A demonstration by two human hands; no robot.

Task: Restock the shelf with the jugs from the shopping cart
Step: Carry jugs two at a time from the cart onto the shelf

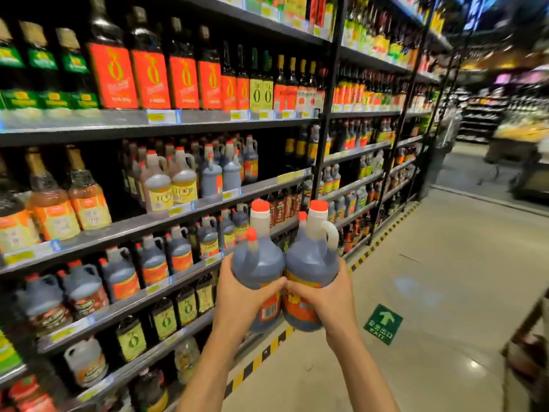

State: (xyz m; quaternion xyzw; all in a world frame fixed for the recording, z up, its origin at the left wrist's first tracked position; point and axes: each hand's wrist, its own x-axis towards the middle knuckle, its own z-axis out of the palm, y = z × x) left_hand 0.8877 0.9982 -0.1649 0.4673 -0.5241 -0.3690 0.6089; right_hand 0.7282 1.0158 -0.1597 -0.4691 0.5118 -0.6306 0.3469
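Note:
I hold two dark jugs with red caps side by side in the air in front of the shelves. My left hand (240, 289) grips the left jug (258, 263) round its body. My right hand (323, 295) grips the right jug (312, 263), whose handle points right. The two jugs touch each other. The shelf (166, 289) to the left carries rows of similar dark jugs with orange labels. A sliver of the shopping cart (531, 343) shows at the right edge.
Tall shelving full of bottles runs along the left, down the aisle. A black-and-yellow strip (368, 254) marks the floor at the shelf base. A green exit arrow sticker (383, 324) lies on the pale floor. Blurred displays stand far right.

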